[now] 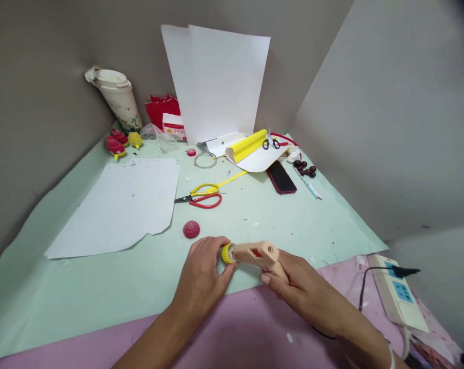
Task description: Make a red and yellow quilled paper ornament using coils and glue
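Observation:
My left hand (201,272) is closed around a small round yellow ribbed piece (227,253), gripping it between thumb and fingers. A beige glue gun (259,252) with a red part on its side is in my right hand (306,289), whose fingers wrap its handle. The gun's nozzle end points left, at the yellow piece; whether the two touch I cannot tell. Just beyond my left hand a dark red ribbed dome (191,229) lies on the pale green sheet (278,220). Scissors (205,197) with one yellow and one red handle rest farther back.
White paper (124,205) covers the left side. Red and yellow ornaments (116,146) and a tumbler (118,97) stand at back left. A phone (281,178), dark beads (304,169) and yellow paper (249,146) lie at back right. A power strip (399,294) with a plugged-in cord is at right.

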Demonstrator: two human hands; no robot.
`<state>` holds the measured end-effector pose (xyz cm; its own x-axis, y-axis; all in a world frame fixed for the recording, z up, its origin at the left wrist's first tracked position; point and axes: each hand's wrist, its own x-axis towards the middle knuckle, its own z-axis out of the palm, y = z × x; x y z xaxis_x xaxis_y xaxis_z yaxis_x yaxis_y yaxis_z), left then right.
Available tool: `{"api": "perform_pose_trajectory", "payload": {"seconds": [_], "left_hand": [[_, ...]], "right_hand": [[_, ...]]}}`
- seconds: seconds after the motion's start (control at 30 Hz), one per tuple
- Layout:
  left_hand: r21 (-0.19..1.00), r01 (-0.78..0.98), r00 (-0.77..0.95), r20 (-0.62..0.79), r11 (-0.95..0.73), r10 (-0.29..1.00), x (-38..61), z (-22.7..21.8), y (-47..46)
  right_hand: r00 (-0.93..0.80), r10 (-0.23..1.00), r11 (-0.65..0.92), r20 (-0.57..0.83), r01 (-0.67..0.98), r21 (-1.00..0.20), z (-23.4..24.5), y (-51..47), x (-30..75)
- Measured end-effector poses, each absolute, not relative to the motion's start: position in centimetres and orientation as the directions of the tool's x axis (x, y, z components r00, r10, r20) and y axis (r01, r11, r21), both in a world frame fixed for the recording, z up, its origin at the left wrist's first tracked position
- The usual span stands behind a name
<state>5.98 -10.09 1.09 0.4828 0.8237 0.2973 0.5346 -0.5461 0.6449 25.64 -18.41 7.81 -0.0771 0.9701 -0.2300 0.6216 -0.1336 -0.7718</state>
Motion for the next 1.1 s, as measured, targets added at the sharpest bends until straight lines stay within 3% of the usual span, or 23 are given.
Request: {"api": "perform_pose_trajectory", "payload": {"seconds": [0.6,1.1], "left_hand": [[0.580,0.483,0.538,0.395,-0.656,0.745,5.88,0.61,-9.81],[0.549,0.468,0.551,0.432,-0.693,0.714,5.94,0.47,-9.82]], "right_hand": [[-0.068,0.950,-0.193,-0.304,0.638,-0.745,7.97,-18.67,26.15],[-0.093,0.960,-0.157,-0.266,0.607,-0.779,7.84,-18.55,26.20]]}}
